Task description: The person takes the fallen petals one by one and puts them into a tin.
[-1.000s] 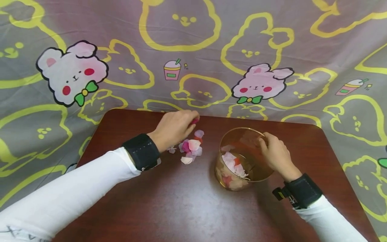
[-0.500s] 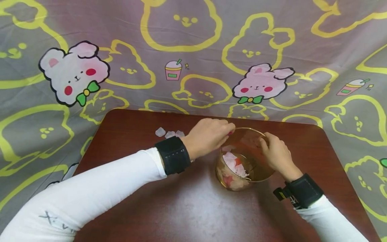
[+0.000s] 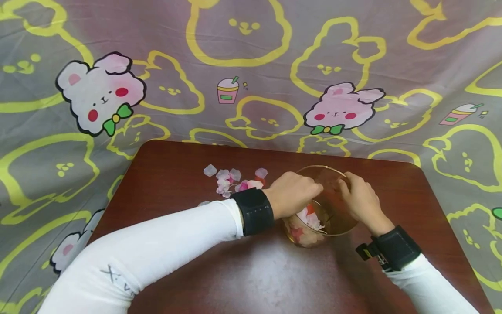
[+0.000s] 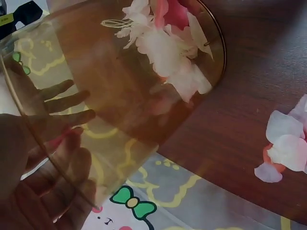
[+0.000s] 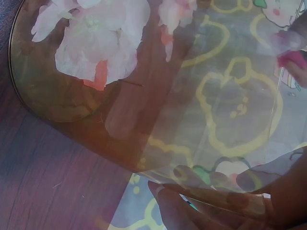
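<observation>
Brown tabletop (image 3: 400,196) bears an amber container (image 3: 340,222) (petals (image 3: 312,221) inside).

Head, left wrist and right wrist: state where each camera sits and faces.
Head: on the head, facing forward and down at the table and patterned cloth; sleeves, left hand and right hand show.
Left wrist: on that wrist, facing the amber container; fingers show at left.
Right wrist: on that wrist, facing it too; both hands partly show.
Both wrist views show petals inside.

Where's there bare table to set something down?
Bare tabletop spreads in front of the amber cylindrical container, between left sleeve and right sleeve, and right of the right hand. Crowded: the container, left hand at its mouth, and the loose petals leftward.
</observation>
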A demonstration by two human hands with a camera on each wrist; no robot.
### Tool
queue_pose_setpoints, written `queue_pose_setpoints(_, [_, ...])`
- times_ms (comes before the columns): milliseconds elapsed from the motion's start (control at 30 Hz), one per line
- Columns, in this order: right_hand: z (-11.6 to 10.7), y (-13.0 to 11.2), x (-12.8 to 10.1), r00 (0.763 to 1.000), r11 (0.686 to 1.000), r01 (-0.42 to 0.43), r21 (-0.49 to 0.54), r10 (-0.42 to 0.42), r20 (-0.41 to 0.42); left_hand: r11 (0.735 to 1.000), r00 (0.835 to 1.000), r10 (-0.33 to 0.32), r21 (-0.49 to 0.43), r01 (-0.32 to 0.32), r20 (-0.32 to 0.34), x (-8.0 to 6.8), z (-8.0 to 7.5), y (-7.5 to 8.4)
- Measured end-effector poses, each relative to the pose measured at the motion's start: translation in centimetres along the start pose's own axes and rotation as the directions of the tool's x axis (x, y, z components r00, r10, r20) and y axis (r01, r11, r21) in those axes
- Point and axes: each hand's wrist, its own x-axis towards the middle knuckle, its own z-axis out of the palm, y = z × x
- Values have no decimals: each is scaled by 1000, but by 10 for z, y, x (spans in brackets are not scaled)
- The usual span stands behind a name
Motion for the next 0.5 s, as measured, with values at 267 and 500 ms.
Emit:
queue_pose_setpoints(267, [0,1,-1,1000,1000,4,-6,-4,-15,1000,994,25,-17,-23,106,11,3,9])
queue_pose_setpoints(500, [0,1,-1,1000,1000,14,7,-14,-9,1000,989,-2,-20,5,150,11,1,8])
